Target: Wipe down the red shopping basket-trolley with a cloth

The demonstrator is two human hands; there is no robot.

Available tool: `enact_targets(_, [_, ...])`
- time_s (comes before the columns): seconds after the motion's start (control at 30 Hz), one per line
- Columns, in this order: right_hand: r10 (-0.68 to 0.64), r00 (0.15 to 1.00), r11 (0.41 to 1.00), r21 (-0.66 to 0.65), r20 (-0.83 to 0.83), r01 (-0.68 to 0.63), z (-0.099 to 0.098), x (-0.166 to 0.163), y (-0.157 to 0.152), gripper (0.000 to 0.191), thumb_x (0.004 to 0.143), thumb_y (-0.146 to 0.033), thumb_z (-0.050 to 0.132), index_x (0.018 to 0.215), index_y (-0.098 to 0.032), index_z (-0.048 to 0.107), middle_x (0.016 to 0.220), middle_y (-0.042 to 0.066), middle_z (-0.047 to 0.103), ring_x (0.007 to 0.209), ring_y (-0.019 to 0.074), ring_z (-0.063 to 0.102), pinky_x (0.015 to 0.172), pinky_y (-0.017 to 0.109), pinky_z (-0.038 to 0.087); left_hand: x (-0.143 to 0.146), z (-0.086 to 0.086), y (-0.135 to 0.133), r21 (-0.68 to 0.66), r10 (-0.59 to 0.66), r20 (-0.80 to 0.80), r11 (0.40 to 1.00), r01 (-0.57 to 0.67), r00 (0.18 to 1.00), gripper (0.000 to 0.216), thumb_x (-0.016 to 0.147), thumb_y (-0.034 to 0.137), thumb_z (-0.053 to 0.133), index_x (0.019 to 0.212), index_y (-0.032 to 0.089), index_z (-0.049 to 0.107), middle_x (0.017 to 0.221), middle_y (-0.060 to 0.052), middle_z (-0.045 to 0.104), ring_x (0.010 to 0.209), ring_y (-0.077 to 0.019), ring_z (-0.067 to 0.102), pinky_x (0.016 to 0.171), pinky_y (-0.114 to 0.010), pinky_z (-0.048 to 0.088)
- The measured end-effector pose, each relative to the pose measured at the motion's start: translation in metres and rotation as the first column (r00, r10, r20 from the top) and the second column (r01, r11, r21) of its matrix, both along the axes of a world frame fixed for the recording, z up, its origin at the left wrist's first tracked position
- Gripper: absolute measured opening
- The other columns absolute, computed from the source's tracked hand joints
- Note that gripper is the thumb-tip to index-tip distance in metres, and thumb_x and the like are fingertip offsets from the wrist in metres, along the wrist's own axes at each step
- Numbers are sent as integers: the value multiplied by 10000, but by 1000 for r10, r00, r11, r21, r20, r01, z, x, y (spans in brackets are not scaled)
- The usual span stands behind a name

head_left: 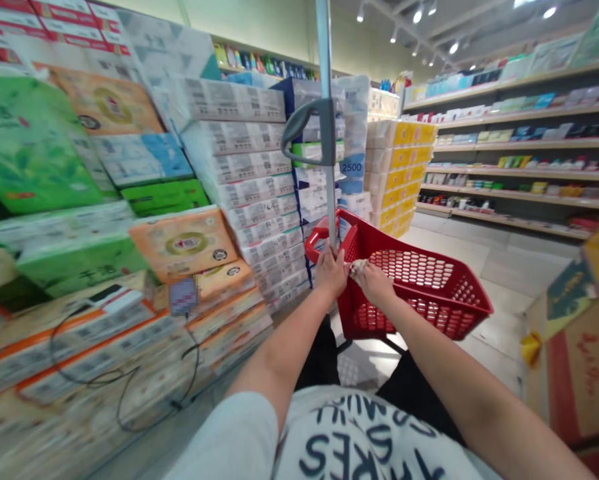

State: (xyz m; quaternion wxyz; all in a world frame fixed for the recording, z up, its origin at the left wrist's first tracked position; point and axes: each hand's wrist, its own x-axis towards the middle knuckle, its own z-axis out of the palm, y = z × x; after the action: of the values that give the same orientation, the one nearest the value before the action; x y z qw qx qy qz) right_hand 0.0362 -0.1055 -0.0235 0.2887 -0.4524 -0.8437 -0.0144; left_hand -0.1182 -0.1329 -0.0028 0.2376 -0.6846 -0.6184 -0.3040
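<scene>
A red shopping basket (419, 303) with perforated walls is in front of my legs. From its near left corner rises a metal pole (325, 53) with a grey loop handle (306, 133). My left hand (331, 273) is closed on the basket's edge at the foot of the pole, just below a red grip (318, 241). Close beside it, my right hand (376, 285) pinches a crumpled pale cloth (359, 268) against the same edge. The fingers of both hands are partly hidden by the backs of the hands.
Stacked tissue packs (184, 243) line the left side, with a dark cable (122, 380) hanging over them. White packs (256, 160) and yellow packs (399, 173) stand ahead. Shelves (519, 170) run along the far right, and cardboard boxes (582, 360) stand near on the right.
</scene>
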Motion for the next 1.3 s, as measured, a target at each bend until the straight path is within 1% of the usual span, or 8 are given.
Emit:
enact_targets(0.1, [99, 995, 993, 60, -9, -98, 5, -13, -2, 400, 967, -232, 333, 1307, -124, 513, 1296, 148, 557, 1179, 234, 493, 1015, 375, 367, -4, -4, -3, 34, -8, -26, 999, 9, 1000, 338, 930, 306, 477, 1240, 254, 602, 1517, -103, 345, 1429, -316, 237, 1122, -530, 284])
enact_targets(0.3, [-72, 997, 996, -58, -1, 72, 8, -7, 0, 377, 982, -295, 309, 1136, -133, 612, 1093, 146, 633, 982, 232, 593, 861, 343, 440, -15, 0, -11, 40, -87, -144, 995, 93, 986, 356, 956, 376, 437, 1258, 287, 602, 1189, -104, 607, 1300, -279, 416, 1130, -499, 269])
enact_targets(0.43, [-54, 996, 991, -115, 77, 62, 18, -13, 0, 380, 980, -295, 312, 1089, -106, 623, 1022, 160, 647, 958, 245, 600, 851, 344, 436, -9, 0, -11, 26, -83, -142, 996, 88, 986, 370, 969, 372, 399, 1261, 268, 599, 1195, -115, 587, 1265, -266, 436, 1127, -493, 271])
enact_targets(0.6, [-137, 990, 990, 17, -25, 137, 14, -16, -9, 386, 974, -240, 287, 1203, -105, 566, 1155, 167, 611, 1050, 249, 567, 929, 362, 409, -1, -5, -17, 18, -93, -163, 995, 98, 982, 421, 972, 395, 385, 1362, 291, 505, 1308, -106, 527, 1329, -281, 374, 1129, -498, 262])
enact_targets(0.8, [-88, 967, 978, -163, 239, 130, 30, -5, -3, 346, 942, -235, 410, 1204, -70, 565, 1073, 197, 640, 958, 266, 620, 853, 373, 436, 9, -3, -21, 13, -145, -153, 989, 148, 978, 468, 971, 437, 365, 1398, 273, 465, 1332, -123, 516, 1334, -299, 365, 1130, -498, 242])
enact_targets(0.97, [-205, 979, 979, 5, -1, 205, 21, -1, -15, 403, 987, -281, 280, 1206, -108, 570, 1149, 182, 617, 1042, 256, 582, 925, 380, 417, 13, -1, -19, 15, -175, -136, 984, 179, 975, 529, 963, 451, 372, 1444, 232, 395, 1316, -126, 536, 1312, -290, 386, 1129, -485, 239])
enact_targets(1.17, [-169, 983, 969, -170, 69, 178, 33, -5, -5, 366, 963, -290, 352, 1176, -126, 601, 1009, 171, 659, 953, 268, 618, 841, 387, 448, 12, 0, -18, -2, -182, -150, 983, 184, 972, 528, 969, 461, 338, 1438, 228, 405, 1297, -122, 550, 1289, -278, 407, 1120, -468, 246])
enact_targets(1.3, [-214, 976, 977, -31, -47, 213, 16, -5, -18, 429, 992, -288, 260, 1249, -108, 552, 1170, 187, 610, 1079, 259, 562, 950, 385, 397, 15, 2, -21, -7, -181, -134, 983, 182, 974, 510, 971, 445, 343, 1425, 227, 423, 1289, -123, 548, 1280, -275, 406, 1118, -468, 242])
